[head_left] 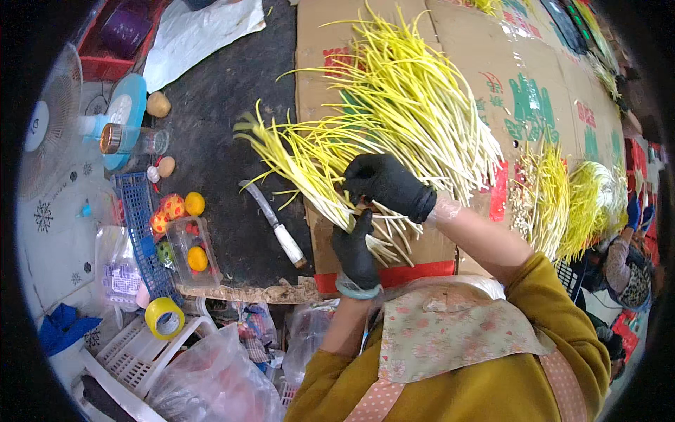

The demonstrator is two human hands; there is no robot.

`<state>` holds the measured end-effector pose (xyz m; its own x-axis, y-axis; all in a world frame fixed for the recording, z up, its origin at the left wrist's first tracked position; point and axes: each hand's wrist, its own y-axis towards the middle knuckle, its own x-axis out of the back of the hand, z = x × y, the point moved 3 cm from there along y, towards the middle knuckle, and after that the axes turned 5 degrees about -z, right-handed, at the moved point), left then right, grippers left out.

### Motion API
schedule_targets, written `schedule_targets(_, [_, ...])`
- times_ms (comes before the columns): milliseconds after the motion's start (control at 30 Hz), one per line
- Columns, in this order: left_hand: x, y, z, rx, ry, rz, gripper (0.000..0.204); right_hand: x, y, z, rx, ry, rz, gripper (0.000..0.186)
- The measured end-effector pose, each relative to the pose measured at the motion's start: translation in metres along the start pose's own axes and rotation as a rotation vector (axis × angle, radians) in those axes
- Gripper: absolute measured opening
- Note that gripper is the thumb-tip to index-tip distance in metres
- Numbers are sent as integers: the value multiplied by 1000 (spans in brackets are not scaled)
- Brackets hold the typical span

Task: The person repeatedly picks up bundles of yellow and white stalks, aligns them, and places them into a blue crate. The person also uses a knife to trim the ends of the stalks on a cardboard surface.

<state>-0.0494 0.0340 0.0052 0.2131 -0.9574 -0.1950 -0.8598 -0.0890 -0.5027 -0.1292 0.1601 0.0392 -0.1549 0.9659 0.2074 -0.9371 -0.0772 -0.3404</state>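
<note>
Black gloves cover both my hands. My left hand (pixel 356 254) is closed around the pale stems of a small bunch of yellow chives (pixel 320 193), whose thin tips point to the far left. Just above it, my right hand (pixel 389 185) is curled with its fingertips pinched at the stems. What those fingertips hold is hidden. A large heap of yellow chives (pixel 415 105) lies beyond on flattened cardboard (pixel 439 246), white ends toward the right. Left of my hands, a knife (pixel 271 221) with a white handle rests on the dark table surface (pixel 232 119).
At the left stand a fan (pixel 53 126), a glass jar (pixel 144 140), a blue basket (pixel 144 232) and a clear tray (pixel 191 246) with orange fruit. Yellow tape (pixel 164 318) lies nearer. More chives (pixel 545 197) lie rightward; another person (pixel 628 274) is at the far right.
</note>
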Motion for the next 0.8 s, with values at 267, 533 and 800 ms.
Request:
schedule_targets(267, [12, 14, 24, 38, -109, 172, 22, 6, -18, -12, 139, -26, -255, 14])
schedule_targets(533, [-11, -2, 2, 202, -284, 23, 14, 70, -44, -46, 231, -248, -747, 17])
schedule_targets(800, [13, 7, 20, 125, -236, 57, 35, 218, -269, -93, -7, -251, -1143, 19])
